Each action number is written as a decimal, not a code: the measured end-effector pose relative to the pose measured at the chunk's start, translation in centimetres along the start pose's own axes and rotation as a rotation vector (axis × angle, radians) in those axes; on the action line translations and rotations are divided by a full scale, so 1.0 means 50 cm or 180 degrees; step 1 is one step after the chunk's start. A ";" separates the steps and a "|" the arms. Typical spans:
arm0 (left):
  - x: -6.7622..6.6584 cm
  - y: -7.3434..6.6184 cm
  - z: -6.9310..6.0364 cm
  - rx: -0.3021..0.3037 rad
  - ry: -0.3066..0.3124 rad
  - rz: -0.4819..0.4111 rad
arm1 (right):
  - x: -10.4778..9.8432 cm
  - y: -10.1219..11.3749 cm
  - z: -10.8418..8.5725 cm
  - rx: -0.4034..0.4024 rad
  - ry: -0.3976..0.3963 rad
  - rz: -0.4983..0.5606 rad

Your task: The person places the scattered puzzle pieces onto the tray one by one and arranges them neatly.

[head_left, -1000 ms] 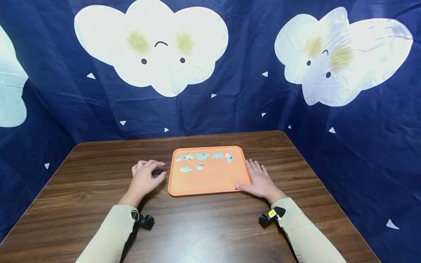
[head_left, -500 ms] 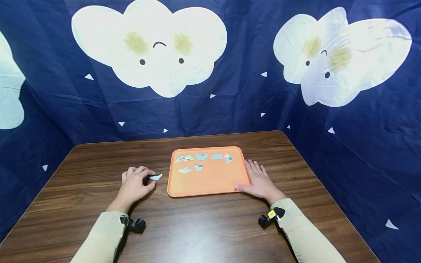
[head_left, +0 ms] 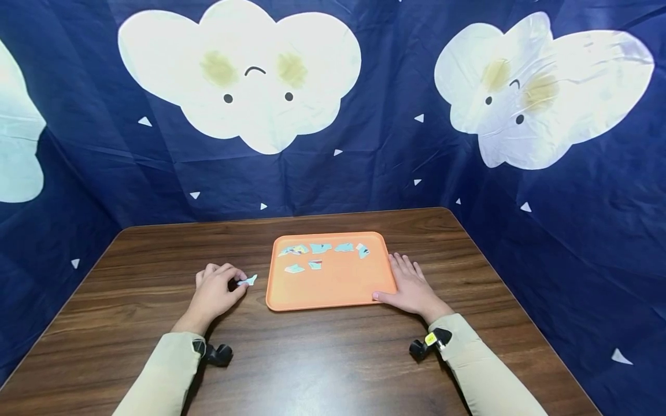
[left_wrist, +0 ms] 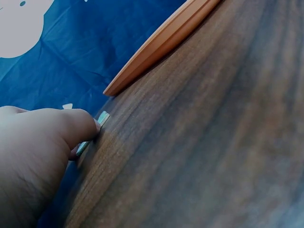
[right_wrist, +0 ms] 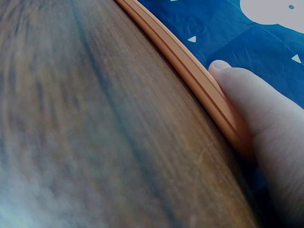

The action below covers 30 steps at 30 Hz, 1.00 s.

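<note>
On the table left of the orange tray, my left hand (head_left: 214, 294) pinches a small pale-blue puzzle piece (head_left: 252, 280) between thumb and forefinger. The left wrist view shows the piece (left_wrist: 103, 118) as thin and flat, low at the tabletop; the fingers cover part of it. My right hand (head_left: 411, 287) lies against the near right corner of the orange tray (head_left: 333, 292). Its thumb (right_wrist: 237, 85) rests over the rim, and its other fingers stretch out straight along the tray's right side.
Several irregular puzzle pieces with printed pictures lie apart in the tray: a larger multicoloured one (head_left: 293, 250) at the far left, others along the far side, including a blue one (head_left: 320, 248). Dark wooden table (head_left: 322, 364); a blue cloud-patterned curtain (head_left: 385, 173) hangs behind it.
My left hand has moved left, away from the tray, and the pale-blue puzzle piece now shows more beyond its fingertips. Over the last half second it barely shifts. My right hand stays put.
</note>
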<state>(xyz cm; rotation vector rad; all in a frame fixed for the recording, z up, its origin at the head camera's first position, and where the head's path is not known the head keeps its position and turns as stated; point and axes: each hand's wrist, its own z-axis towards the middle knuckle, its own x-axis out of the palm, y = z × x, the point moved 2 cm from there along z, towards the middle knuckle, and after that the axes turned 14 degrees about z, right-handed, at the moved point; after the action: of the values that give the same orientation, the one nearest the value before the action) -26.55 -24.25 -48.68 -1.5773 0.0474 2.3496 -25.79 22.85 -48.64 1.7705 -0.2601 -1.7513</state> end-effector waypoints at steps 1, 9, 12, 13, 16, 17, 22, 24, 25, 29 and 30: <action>0.000 0.000 0.000 0.0014 -0.0023 0.0019 | 0.000 0.000 0.000 -0.0005 -0.0002 0.0000; -0.007 -0.003 0.003 0.0229 -0.0327 0.0205 | 0.001 -0.002 -0.001 0.0003 -0.0014 0.0050; -0.009 -0.005 0.007 0.0263 -0.0381 0.0173 | 0.001 -0.001 -0.001 0.0011 -0.0008 0.0071; -0.009 -0.006 0.008 0.0275 -0.0398 0.0150 | 0.001 0.000 -0.001 0.0016 -0.0007 0.0076; -0.009 -0.010 0.015 0.0280 -0.0395 0.0096 | 0.001 0.001 -0.001 0.0026 -0.0007 0.0070; -0.008 -0.012 0.018 0.0288 -0.0392 0.0079 | 0.000 0.001 -0.001 0.0019 -0.0014 0.0070; -0.005 -0.037 0.036 0.0353 -0.0381 0.0005 | 0.001 -0.002 0.000 0.0027 -0.0018 0.0046; -0.004 -0.052 0.046 0.0388 -0.0349 -0.0020 | 0.001 -0.002 0.001 0.0039 -0.0014 0.0046; -0.004 -0.061 0.051 0.0406 -0.0321 -0.0026 | 0.002 -0.002 0.001 0.0040 -0.0014 0.0045; 0.001 -0.096 0.068 0.0500 -0.0190 -0.0024 | 0.003 -0.003 0.002 0.0057 0.0002 0.0038; 0.002 -0.105 0.072 0.0526 -0.0165 -0.0017 | 0.003 -0.003 0.002 0.0061 0.0007 0.0036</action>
<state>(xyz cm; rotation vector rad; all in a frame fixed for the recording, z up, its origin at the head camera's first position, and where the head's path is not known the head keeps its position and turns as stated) -28.38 -18.50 -46.59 -1.4362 0.2197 2.3156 -25.91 22.85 -48.84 1.7810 -0.2861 -1.7443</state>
